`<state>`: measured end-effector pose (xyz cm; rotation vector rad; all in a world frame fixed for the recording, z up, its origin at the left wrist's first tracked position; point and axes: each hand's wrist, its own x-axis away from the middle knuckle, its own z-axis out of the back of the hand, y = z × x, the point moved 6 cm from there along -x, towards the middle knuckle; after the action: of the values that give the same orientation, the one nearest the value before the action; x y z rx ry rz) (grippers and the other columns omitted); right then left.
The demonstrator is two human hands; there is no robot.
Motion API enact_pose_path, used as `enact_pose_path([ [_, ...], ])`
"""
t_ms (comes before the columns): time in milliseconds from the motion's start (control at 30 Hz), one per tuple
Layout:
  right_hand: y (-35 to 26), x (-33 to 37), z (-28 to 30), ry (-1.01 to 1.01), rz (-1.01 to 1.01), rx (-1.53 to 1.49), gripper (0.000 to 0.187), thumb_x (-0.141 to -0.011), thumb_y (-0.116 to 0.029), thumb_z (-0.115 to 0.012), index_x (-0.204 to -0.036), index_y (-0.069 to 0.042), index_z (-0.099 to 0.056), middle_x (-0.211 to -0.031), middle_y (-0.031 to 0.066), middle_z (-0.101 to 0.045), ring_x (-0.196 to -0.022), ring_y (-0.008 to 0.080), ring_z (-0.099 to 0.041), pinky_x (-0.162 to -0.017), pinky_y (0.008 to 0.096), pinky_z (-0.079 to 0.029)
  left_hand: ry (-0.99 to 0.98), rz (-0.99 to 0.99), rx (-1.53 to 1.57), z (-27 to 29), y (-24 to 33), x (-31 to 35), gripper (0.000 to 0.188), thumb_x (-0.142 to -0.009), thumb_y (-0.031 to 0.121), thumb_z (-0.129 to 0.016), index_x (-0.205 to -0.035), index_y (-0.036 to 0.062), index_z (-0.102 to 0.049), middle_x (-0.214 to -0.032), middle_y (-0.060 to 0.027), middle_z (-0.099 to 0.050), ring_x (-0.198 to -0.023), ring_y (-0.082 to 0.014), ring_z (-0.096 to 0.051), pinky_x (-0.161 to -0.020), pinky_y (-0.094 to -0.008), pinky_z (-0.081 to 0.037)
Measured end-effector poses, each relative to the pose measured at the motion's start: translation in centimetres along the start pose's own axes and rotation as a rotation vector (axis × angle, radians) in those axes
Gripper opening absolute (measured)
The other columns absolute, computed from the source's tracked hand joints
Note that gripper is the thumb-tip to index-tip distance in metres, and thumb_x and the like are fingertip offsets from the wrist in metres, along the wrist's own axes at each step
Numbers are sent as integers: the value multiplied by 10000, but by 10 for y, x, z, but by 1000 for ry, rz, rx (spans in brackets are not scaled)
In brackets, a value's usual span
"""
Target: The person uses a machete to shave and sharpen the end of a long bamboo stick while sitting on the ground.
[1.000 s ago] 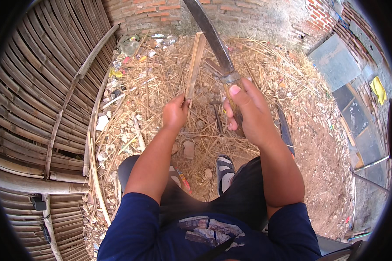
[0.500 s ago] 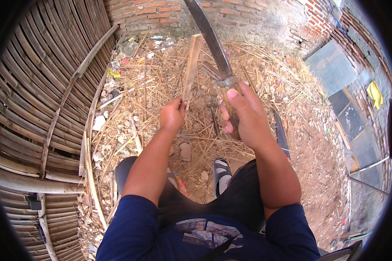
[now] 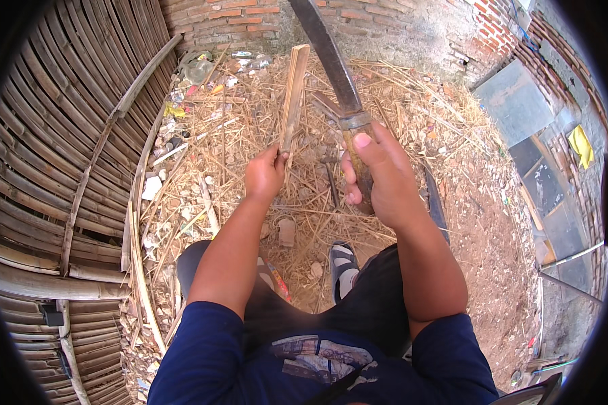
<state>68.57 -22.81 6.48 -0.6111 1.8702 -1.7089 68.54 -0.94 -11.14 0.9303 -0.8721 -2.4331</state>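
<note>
My left hand (image 3: pixel 265 177) is closed on the lower end of a flat strip of split bamboo or wood (image 3: pixel 294 94), which stands nearly upright with its top toward the brick wall. My right hand (image 3: pixel 378 172) wraps round the wooden handle of a machete (image 3: pixel 327 57), thumb along the handle. Its dark curved blade points up and to the left, past the top edge of the picture. Blade and strip are apart, the blade to the right of the strip.
A bamboo slat wall (image 3: pixel 61 148) stands at the left, a brick wall (image 3: pixel 358 27) ahead. Straw, splinters and litter cover the ground. A long dark blade-like object (image 3: pixel 436 206) lies by my right forearm. Grey panels (image 3: pixel 515 104) and a yellow cloth (image 3: pixel 580 146) are at the right.
The strip has turned slightly, showing more of its broad face, and its top has shifted a little left and up. The machete has barely moved.
</note>
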Motion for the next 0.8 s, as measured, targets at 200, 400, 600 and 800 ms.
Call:
enact_pose_path([
  [200, -2, 0, -3, 7, -15, 16, 287, -1039, -346, -523, -1044, -59, -516, -720, 3, -552, -515, 68, -501, -480, 234, -404, -20, 44, -2, 0, -3, 0, 295, -943, 242, -687, -1188, 77, -700, -1017, -167, -720, -861, -381, -689, -752, -454, -552],
  [400, -4, 2, -4, -1, -9, 46, 291, -1039, -341, -526, -981, -57, -509, -717, 3, -552, -517, 67, -503, -486, 237, -409, -25, 31, 14, 2, 0, 0, 298, -940, 235, -690, -1195, 81, -702, -1025, -168, -723, -867, -375, -693, -758, -446, -556],
  [600, -4, 2, -3, -1, 2, 62, 289, -1045, -330, -516, -968, -52, -510, -713, 1, -549, -519, 67, -505, -492, 239, -416, -55, 56, 26, 4, 6, 1, 289, -938, 215, -688, -1168, 40, -699, -1023, -176, -728, -869, -365, -704, -762, -447, -555],
  [800, 2, -5, -15, -19, 31, -25, 289, -1051, -336, -520, -1011, -50, -508, -730, 3, -552, -543, 73, -524, -510, 239, -435, 165, 71, 111, 25, 11, 10, 306, -952, 234, -680, -1147, 1, -647, -980, -120, -704, -904, -277, -684, -800, -395, -536],
])
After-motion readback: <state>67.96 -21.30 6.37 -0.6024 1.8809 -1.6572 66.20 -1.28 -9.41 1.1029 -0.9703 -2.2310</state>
